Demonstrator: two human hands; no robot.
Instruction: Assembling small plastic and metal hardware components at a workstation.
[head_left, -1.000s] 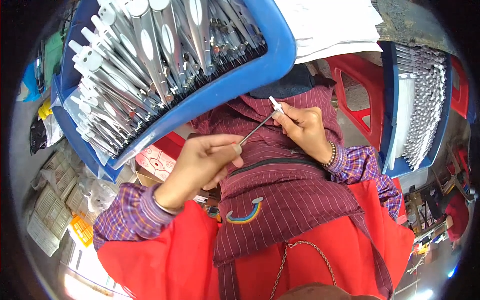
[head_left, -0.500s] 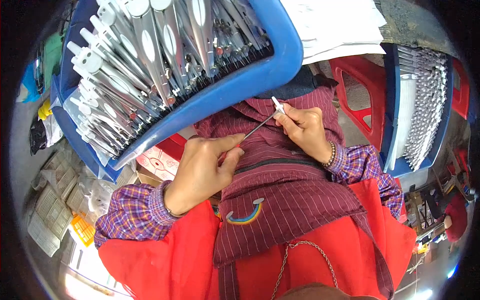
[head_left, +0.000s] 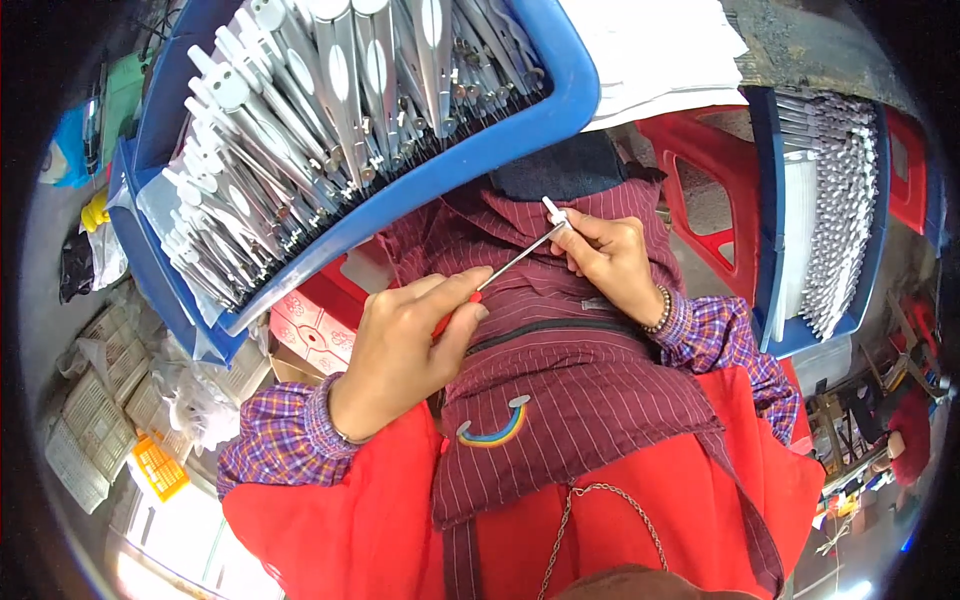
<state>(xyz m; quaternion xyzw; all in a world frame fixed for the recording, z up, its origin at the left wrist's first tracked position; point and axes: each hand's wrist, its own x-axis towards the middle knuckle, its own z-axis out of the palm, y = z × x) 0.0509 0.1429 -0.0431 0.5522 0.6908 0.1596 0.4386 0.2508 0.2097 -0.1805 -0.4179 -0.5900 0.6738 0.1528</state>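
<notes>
My left hand (head_left: 405,340) is closed round the red handle of a screwdriver (head_left: 522,257), most of which is hidden in the palm. Its thin metal shaft points up and right, and the tip meets a small compass part with a white stem (head_left: 553,210). That part is pinched between the thumb and fingers of my right hand (head_left: 608,255), which cover the rest of it. Both hands are above my lap, over a maroon striped apron (head_left: 580,390). Beyond them, a blue bin (head_left: 480,150) is packed with grey drawing compasses (head_left: 345,90) with white tops.
A second blue bin (head_left: 768,230) at the right holds rows of similar white-topped pieces (head_left: 842,220). Red plastic stools (head_left: 745,240) stand beside it. White paper sheets (head_left: 655,50) lie at the top. On the left are an orange basket (head_left: 158,468) and a clear plastic bag (head_left: 205,405).
The bin of compasses appears slightly farther right in view, and the right-hand bin slightly farther left. Both hands keep their grips, and the screwdriver shaft still reaches the white part.
</notes>
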